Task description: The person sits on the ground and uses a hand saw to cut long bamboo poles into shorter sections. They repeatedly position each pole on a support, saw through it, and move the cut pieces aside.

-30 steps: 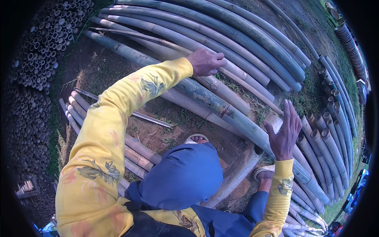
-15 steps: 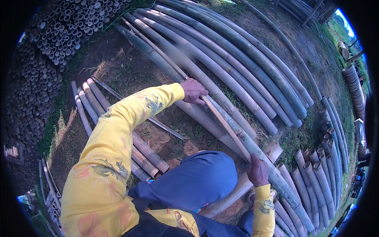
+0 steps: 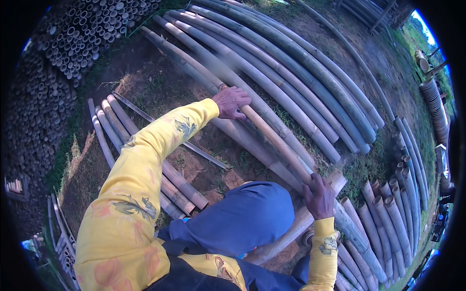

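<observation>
A long, pale split bamboo strip [image 3: 273, 137] slants from far left to near right in front of me, its broad side showing. My left hand [image 3: 233, 102] is closed round its middle, palm down. Nearer to me, my right hand [image 3: 319, 196] grips its near end, with the fingers partly out of sight. Close under the strip lies a thick greenish bamboo pole [image 3: 352, 228], its near part showing past my right hand. A short pale log [image 3: 290, 228] runs crosswise beneath that pole, next to my bent knee [image 3: 242, 218].
Several long bamboo poles [image 3: 286, 72] lie side by side beyond the strip. Shorter bamboo pieces [image 3: 388, 218] are grouped at the right, others [image 3: 182, 186] at the left. A thin strip [image 3: 204, 155] rests on the ground. Stacked bamboo [image 3: 73, 48] rises at the far left.
The bamboo strip has turned from its narrow edge to its broad side. My left hand has shifted slightly left, and my right hand has rolled and risen a little.
</observation>
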### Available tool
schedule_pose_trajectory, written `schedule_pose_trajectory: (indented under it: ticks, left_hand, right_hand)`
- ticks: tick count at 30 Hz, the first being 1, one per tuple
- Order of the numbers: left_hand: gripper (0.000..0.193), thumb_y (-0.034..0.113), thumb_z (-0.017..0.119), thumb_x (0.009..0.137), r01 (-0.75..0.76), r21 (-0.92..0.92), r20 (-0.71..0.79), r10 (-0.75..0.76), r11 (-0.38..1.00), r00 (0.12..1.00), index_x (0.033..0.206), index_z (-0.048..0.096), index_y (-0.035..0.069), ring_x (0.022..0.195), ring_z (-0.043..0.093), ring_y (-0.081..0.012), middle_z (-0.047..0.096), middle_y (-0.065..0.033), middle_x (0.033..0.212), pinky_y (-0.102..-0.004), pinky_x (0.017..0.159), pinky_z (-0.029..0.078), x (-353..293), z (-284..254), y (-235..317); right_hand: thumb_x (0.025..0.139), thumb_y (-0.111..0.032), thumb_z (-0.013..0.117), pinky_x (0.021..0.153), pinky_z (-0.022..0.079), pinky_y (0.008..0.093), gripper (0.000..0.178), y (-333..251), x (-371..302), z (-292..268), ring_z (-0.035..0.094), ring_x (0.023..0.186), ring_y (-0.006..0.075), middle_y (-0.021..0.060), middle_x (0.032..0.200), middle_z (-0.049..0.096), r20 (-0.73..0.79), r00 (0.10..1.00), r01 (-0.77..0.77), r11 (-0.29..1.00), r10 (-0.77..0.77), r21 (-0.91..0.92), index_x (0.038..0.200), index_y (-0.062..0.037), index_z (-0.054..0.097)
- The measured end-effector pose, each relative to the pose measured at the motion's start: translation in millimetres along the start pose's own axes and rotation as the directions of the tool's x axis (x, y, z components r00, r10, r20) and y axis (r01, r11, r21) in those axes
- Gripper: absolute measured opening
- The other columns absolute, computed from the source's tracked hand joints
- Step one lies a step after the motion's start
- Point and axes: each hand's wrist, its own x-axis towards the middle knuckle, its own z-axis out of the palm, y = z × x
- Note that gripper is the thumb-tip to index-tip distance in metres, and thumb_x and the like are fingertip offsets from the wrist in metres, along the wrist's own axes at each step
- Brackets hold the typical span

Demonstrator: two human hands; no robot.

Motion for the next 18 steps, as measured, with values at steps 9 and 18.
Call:
schedule_pose_trajectory:
  ticks: [9,18]
  left_hand:
    - [0.048,0.044,0.082,0.08,0.068,-0.001,0.013,-0.068,0.998,0.998,0.105,0.059,0.009,0.107,0.056,-0.0313,0.056,-0.0107,0.104,-0.0453,0.096,0.045,-1.0,-8.4,-21.7]
    - [0.054,0.052,0.08,0.082,0.107,-0.021,0.066,-0.105,0.994,0.992,0.107,0.059,0.008,0.109,0.056,-0.0329,0.055,-0.0116,0.106,-0.0468,0.098,0.044,-7.6,-12.7,-35.0]
  right_hand:
    - [0.086,-0.023,0.076,0.074,0.052,0.0509,0.037,-14.5,24.8,9.1,0.068,0.086,0.0419,0.0175,0.099,0.069,-0.016,0.999,0.029,1.0,-0.029,-0.012,0.118,-0.0078,0.063]
    - [0.088,-0.026,0.075,0.076,0.052,0.0492,0.036,-21.9,38.0,18.2,0.068,0.086,0.0376,0.0147,0.092,0.064,-0.02,0.999,0.036,0.998,-0.037,-0.057,0.117,-0.0086,0.063]
